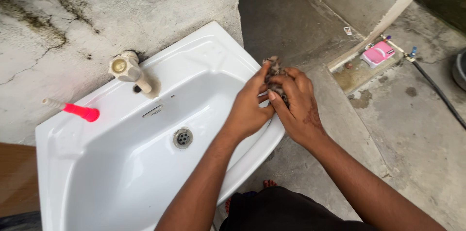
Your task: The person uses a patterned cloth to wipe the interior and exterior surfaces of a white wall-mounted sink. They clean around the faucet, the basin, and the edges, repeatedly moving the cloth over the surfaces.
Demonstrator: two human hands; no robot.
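Left hand: clenched on mottled brown wad | Right hand: clenched on same wad | Wad: between both hands, above right rim of white basin | Nearby: cream tap, drain, pink-handled brush

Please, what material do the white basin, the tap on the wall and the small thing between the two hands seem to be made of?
Basin: probably glazed ceramic, white, smooth and glossy with soft reflections. Tap: likely plastic, cream-coloured, matt and stained. The mottled brown wad pressed between the left hand and right hand: looks soft and fibrous, maybe a scrubber or cloth; I cannot tell which.
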